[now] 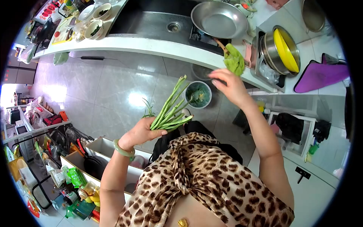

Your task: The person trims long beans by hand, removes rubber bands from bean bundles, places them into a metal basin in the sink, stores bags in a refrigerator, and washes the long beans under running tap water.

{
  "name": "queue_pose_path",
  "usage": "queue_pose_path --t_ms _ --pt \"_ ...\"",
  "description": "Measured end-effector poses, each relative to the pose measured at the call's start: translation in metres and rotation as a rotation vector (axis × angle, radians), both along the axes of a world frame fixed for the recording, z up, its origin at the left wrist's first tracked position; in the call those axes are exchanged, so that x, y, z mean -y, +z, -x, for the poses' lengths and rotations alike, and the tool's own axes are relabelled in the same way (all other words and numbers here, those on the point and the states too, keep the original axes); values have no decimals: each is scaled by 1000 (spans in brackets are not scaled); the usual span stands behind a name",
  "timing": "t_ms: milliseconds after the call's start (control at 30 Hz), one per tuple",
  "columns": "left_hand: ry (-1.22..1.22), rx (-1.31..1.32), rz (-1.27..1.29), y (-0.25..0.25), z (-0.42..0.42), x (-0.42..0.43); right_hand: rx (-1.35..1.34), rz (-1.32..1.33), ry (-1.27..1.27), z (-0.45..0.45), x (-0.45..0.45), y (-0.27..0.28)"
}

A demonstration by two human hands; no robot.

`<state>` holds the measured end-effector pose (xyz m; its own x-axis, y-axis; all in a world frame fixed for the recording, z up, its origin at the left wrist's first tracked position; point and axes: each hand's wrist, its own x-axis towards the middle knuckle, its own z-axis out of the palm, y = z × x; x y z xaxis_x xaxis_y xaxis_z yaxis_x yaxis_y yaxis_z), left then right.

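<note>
Over grey tiles [117, 77], green stalks [170, 109], long axis forward-right, in left grip [143, 132]'s pinch; right grip [232, 87] seemingly spread.

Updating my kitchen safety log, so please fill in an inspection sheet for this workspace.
Surface: white counter with a dark sink set in it.
Work items: green bean pods, bunched; round bin on the floor, green scraps inside.
Clutter: large steel pan at the sink's right end; limp green item over the counter edge.
Hands: left hand grips the pods; right hand raised, whether it pinches anything is unclear.
Cables: nothing seen.
Surroundings: grey tiled floor; purple item at right.
</note>
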<state>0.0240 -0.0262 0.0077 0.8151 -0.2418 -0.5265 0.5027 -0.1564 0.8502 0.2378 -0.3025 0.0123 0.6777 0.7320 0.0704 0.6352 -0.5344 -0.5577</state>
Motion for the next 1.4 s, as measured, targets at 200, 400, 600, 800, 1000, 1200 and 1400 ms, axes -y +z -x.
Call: queue_pose_path --t_ms 200,400,600,800,1000,1200,1400 --pt "-35 -16 -38 10 -5 7 -212 -31 530 24 -68 57" --pt "-118 143 -131 8 0 7 -218 -32 579 33 -91 32" --pt "-173 193 -217 2 5 5 -500 -153 599 39 -99 24" --pt "-202 220 -255 5 5 5 -315 92 577 36 -94 7" --pt "-196 205 -224 2 7 1 -820 16 496 32 -93 16" --pt "-125 152 -97 3 8 -2 -1270 -267 375 20 -90 21" --pt "-176 173 -160 1 14 -10 -1275 -266 305 2 -80 20"
